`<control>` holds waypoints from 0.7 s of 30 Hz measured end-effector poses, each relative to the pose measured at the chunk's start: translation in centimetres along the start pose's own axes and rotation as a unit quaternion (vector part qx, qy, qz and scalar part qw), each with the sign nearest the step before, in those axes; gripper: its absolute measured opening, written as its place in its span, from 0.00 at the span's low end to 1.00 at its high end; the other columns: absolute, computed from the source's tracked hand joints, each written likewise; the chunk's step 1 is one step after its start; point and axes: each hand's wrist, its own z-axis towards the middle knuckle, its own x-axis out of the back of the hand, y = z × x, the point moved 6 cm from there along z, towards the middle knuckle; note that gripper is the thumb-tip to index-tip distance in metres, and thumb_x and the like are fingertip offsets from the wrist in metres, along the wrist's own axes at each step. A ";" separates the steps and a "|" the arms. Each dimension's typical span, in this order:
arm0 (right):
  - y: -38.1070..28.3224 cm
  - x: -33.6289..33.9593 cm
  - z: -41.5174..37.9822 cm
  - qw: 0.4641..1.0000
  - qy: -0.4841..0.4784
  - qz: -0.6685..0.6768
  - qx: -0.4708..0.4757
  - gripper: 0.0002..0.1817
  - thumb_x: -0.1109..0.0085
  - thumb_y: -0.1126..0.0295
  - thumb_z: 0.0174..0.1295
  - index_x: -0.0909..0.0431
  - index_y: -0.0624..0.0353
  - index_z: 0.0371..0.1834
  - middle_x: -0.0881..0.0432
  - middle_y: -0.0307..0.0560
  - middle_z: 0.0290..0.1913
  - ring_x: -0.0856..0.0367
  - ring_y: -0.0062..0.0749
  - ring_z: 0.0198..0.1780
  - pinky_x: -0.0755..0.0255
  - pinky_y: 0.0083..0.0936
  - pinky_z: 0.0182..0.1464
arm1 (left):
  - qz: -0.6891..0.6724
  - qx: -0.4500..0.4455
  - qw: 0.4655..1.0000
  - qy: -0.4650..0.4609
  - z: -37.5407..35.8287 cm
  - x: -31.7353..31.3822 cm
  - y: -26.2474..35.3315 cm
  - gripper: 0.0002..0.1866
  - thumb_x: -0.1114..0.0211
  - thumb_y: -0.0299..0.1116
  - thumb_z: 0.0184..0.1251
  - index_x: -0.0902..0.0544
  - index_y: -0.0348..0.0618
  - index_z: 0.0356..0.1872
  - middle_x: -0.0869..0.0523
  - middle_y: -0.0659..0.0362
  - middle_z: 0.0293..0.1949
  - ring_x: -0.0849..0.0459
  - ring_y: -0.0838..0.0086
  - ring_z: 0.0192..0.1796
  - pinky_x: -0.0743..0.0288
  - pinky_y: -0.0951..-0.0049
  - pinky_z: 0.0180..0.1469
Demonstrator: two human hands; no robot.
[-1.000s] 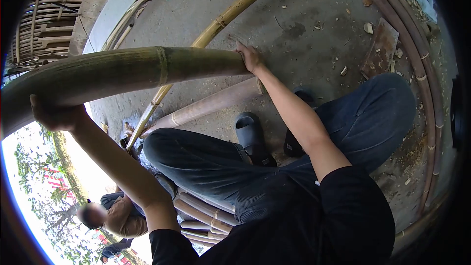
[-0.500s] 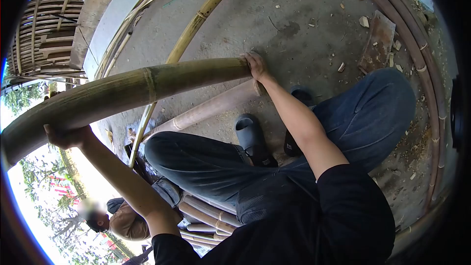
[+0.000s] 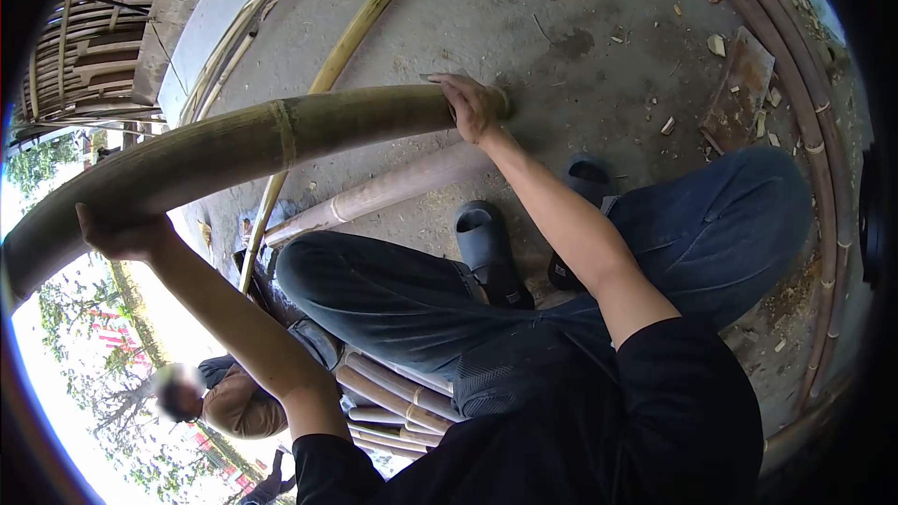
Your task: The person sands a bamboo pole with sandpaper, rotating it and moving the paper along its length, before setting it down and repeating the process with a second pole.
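Concrete floor (image 3: 580,9) littered with chips and bamboo; the thick bamboo pole (image 3: 243,145) hangs across the knees, right hand (image 3: 472,105) wrapped over its cut end, left hand (image 3: 122,234) cupping it underneath. Looks heavy, stiff, smooth-skinned, so gripping both ends seems smart

My left hand (image 3: 126,234) cups the thick bamboo pole (image 3: 234,145) from below, so my fingers there are hidden. The pole's far end runs off the left edge. My right palm (image 3: 472,108) covers its near end.
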 end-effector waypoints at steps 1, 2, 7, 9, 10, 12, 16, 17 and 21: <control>0.4 0.1 -0.4 0.998 0.002 -0.060 0.019 0.24 0.64 0.60 0.80 0.18 0.58 0.61 0.14 0.55 0.60 0.20 0.51 0.65 0.30 0.37 0.70 | 0.028 -0.035 0.998 0.049 -0.3 -0.3 0.4 0.33 0.43 0.51 0.67 0.20 0.31 0.62 0.15 0.42 0.56 0.16 0.49 0.60 0.26 0.47 0.69; 1.0 0.5 -0.5 0.992 0.010 -0.119 0.042 0.25 0.65 0.59 0.80 0.18 0.58 0.60 0.15 0.56 0.60 0.20 0.51 0.65 0.30 0.37 0.70 | 0.048 -0.049 0.995 0.074 -0.6 -0.5 0.5 0.30 0.41 0.51 0.66 0.18 0.36 0.59 0.15 0.44 0.57 0.17 0.48 0.62 0.24 0.46 0.69; 6.5 0.4 -1.4 0.983 0.136 -0.105 -0.069 0.28 0.70 0.57 0.83 0.17 0.59 0.60 0.14 0.57 0.58 0.18 0.52 0.64 0.29 0.42 0.69 | -0.042 -0.026 0.997 -0.057 0.6 -1.7 0.6 0.29 0.39 0.49 0.64 0.17 0.36 0.58 0.16 0.46 0.58 0.17 0.48 0.61 0.24 0.46 0.68; -2.9 -0.6 0.4 0.994 0.096 0.015 0.054 0.28 0.67 0.54 0.83 0.17 0.59 0.60 0.14 0.57 0.56 0.17 0.51 0.60 0.28 0.41 0.66 | 0.002 -0.041 0.999 0.000 -1.1 -3.8 1.6 0.29 0.39 0.49 0.64 0.16 0.37 0.58 0.16 0.45 0.58 0.17 0.48 0.61 0.24 0.46 0.68; -8.4 -0.9 1.2 0.993 0.081 0.063 0.061 0.27 0.64 0.53 0.82 0.17 0.59 0.59 0.13 0.56 0.54 0.16 0.50 0.57 0.27 0.40 0.62 | 0.035 -0.073 0.995 0.062 -1.4 -4.4 2.2 0.29 0.38 0.48 0.63 0.16 0.37 0.58 0.16 0.45 0.59 0.17 0.48 0.62 0.24 0.46 0.68; -16.5 -1.3 1.9 0.984 0.075 0.062 0.149 0.27 0.65 0.53 0.83 0.17 0.59 0.58 0.13 0.57 0.52 0.16 0.52 0.55 0.26 0.40 0.61 | 0.044 -0.075 0.994 0.060 -1.6 -4.8 2.2 0.28 0.38 0.47 0.62 0.15 0.38 0.57 0.16 0.45 0.58 0.16 0.48 0.60 0.22 0.47 0.67; -16.8 -0.6 0.7 0.959 0.204 0.027 0.194 0.27 0.69 0.55 0.83 0.18 0.59 0.56 0.13 0.58 0.49 0.16 0.56 0.53 0.26 0.45 0.60 | 0.021 -0.087 0.996 0.020 -2.2 -6.0 3.2 0.26 0.36 0.47 0.63 0.15 0.40 0.56 0.14 0.48 0.54 0.15 0.51 0.58 0.19 0.49 0.62; -12.3 -0.6 0.2 0.955 0.240 0.027 0.174 0.26 0.69 0.55 0.82 0.18 0.58 0.55 0.13 0.58 0.48 0.16 0.58 0.52 0.27 0.48 0.61 | 0.046 -0.080 0.995 0.046 -2.7 -6.2 3.5 0.26 0.35 0.46 0.62 0.15 0.38 0.56 0.14 0.47 0.53 0.14 0.51 0.57 0.18 0.51 0.61; 6.8 1.6 -2.9 0.939 0.283 -0.198 0.001 0.28 0.71 0.58 0.82 0.16 0.60 0.51 0.12 0.55 0.50 0.16 0.56 0.55 0.29 0.46 0.62 | 0.034 -0.079 0.994 0.063 -3.3 -6.3 4.1 0.28 0.31 0.45 0.62 0.17 0.31 0.56 0.14 0.45 0.50 0.13 0.52 0.53 0.17 0.54 0.59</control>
